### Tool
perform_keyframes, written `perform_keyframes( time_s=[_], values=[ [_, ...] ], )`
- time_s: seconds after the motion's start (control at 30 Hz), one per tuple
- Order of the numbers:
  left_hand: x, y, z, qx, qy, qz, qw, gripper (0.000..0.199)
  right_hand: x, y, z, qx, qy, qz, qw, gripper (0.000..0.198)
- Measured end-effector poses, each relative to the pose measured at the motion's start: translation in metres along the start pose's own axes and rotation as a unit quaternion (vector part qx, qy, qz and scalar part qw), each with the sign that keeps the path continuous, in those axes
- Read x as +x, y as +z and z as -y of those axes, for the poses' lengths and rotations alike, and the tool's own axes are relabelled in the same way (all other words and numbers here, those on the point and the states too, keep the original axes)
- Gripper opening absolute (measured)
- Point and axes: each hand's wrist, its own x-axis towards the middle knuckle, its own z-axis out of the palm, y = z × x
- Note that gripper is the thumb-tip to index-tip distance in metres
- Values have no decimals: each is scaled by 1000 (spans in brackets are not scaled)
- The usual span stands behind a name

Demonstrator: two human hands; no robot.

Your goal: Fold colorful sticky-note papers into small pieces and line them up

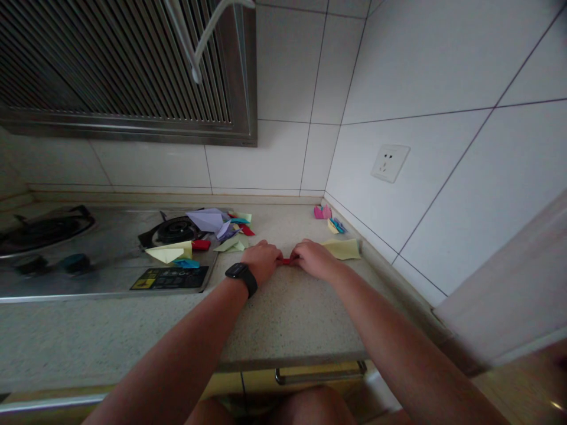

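Low at six o'clock from the centre of our view, our left grip point(262, 260) and right grip point(312, 258) pinch a small red paper point(286, 261), its visible part a narrow bar, over the speckled, stone-like table point(292, 313). From it, a flat, pale yellow sheet point(348, 249) lies at three o'clock, and a sharp-creased lilac paper plane point(208, 220) at ten.

A black smartwatch point(239, 271) circles the left wrist, its case a rectangle with rounded corners, its screen dark, its broad band point(251, 285) matching black. The left hand point(261, 261), right hand point(313, 260), left forearm point(186, 348) and right forearm point(390, 330) are bare as far as they show.
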Motion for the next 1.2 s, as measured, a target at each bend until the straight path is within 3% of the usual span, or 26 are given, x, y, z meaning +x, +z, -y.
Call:
perform_keyframes(
  time_s=[0.13,0.3,0.5,0.63,0.77,0.83,0.9,1.0,1.1,1.2],
  values=[
    [-2,-4,-3,24,9,2,1000,21,0,0,2,2,24,8,1000,14],
    [-4,-7,-9,43,49,-4,998,24,-1,-1,4,21,13,11,1000,15],
    [-1,-5,-9,21,54,-8,998,24,-1,0,4,33,13,12,999,13],
    [-2,0,-7,-9,32,-23,999,21,-3,-1,5,41,-5,2,999,11],
    [-3,3,3,-84,52,-58,993,21,-7,-5,4,82,-40,-47,995,7],
    [-1,4,9,-142,27,-81,986,26,-8,-6,2,128,-24,-77,988,5],
    [3,5,13,-219,-19,-93,971,24,-7,-6,0,178,6,-103,978,6],
    [9,7,15,-358,-76,-91,926,27,-4,-4,-1,242,28,-131,961,10],
    [12,9,15,-464,-93,-80,877,30,-2,0,-1,288,24,-129,949,15],
    [12,11,14,-511,-87,-81,851,30,0,4,1,331,25,-106,937,17]
  ],
)
